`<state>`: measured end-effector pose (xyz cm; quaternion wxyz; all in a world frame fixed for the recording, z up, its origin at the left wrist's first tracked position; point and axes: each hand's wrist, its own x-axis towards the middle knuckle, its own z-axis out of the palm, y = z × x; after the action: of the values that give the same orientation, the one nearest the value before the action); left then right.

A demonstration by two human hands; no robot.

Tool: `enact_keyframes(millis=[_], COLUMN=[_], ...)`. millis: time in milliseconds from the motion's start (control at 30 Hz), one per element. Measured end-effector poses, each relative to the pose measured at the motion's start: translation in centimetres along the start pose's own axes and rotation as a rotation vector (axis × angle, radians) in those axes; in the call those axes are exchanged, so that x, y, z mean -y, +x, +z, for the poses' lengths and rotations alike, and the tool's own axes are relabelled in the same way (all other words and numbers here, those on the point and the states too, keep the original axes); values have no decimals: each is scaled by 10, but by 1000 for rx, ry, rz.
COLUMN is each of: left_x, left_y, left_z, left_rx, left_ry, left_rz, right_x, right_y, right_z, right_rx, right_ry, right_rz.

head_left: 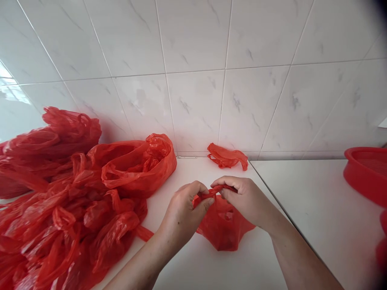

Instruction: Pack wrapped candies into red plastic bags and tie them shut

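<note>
The twisted top of one red plastic bag [225,227] is pinched between thumb and fingers by the left hand [192,205] and the right hand [240,197]; the bag's body hangs below the fingers, over the white counter [181,266]. Whether anything is contained in it cannot be told. At the left, a heap of red bags [69,217] is piled, too tangled to be counted. One crumpled bag [228,156] is set near the wall [196,92]. One red basin [367,177] is partly seen at the right.
</note>
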<state>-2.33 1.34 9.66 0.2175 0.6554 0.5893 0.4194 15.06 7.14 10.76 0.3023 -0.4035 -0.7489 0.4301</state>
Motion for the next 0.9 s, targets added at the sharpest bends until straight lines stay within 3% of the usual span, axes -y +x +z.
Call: enact_keyframes(millis=[100, 167, 233, 300, 467, 567, 700, 800, 900], left_x=[1, -2, -10, -20, -38, -36, -25, -12, 8], left_y=[0, -1, -6, -12, -23, -23, -16, -6, 2], left_z=[1, 1, 0, -3, -11, -10, -8, -7, -2], left_rx=[-63, -99, -62, 87, 641, 758, 720, 528, 348], left_ry=[90, 158, 190, 161, 79, 86, -125, -261, -147], left_rz=[189, 341, 428, 446, 437, 417, 305, 193, 81], right_x=[2, 0, -9, -24, -81, -108, -125, -130, -136], right_y=[1, 4, 12, 22, 46, 52, 48, 41, 37], right_z=[-6, -10, -13, -15, -22, -23, -23, -24, -23], right_rx=[-12, -94, -217, -336, -493, -485, -414, -374, -375], right_ry=[121, 165, 170, 128, 35, 73, 222, 369, 449], right_rz=[-79, -67, -11, 39, 140, 175, 165, 168, 194])
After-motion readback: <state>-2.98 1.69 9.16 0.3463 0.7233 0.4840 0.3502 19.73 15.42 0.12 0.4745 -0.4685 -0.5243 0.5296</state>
